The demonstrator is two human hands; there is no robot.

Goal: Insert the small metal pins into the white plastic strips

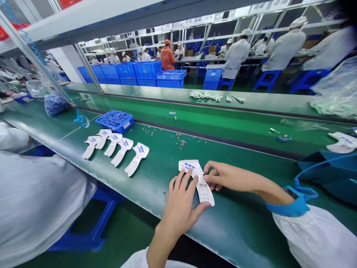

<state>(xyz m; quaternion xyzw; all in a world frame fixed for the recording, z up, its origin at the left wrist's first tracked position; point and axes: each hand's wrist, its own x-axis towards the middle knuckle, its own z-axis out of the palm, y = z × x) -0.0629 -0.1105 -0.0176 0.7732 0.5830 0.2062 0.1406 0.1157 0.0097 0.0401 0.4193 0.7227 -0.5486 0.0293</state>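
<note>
A white pistol-shaped plastic shell half (pixel 205 193) lies on the green bench with its hollow side up. Blue pieces sit in its wide head, and small metal parts show in its handle. My left hand (pixel 180 204) spans the shell, fingertips on the upper part and thumb against the handle's lower end, holding it down. At the shell's right edge, my right hand (pixel 223 176) is closed, with thumb and index finger pinched together over the neck. Whatever may be between those fingertips is hidden. Small metal pieces (pixel 182 142) are scattered on the bench beyond the shell.
Several similar white shells (pixel 136 159) lie in a row to the left, before a blue bin (pixel 115 121) of small blue parts. A green conveyor belt (pixel 223 124) runs behind, carrying small assemblies. A co-worker's white sleeve (pixel 41 193) is at left; a dark blue bag-like thing (pixel 329 178) at right.
</note>
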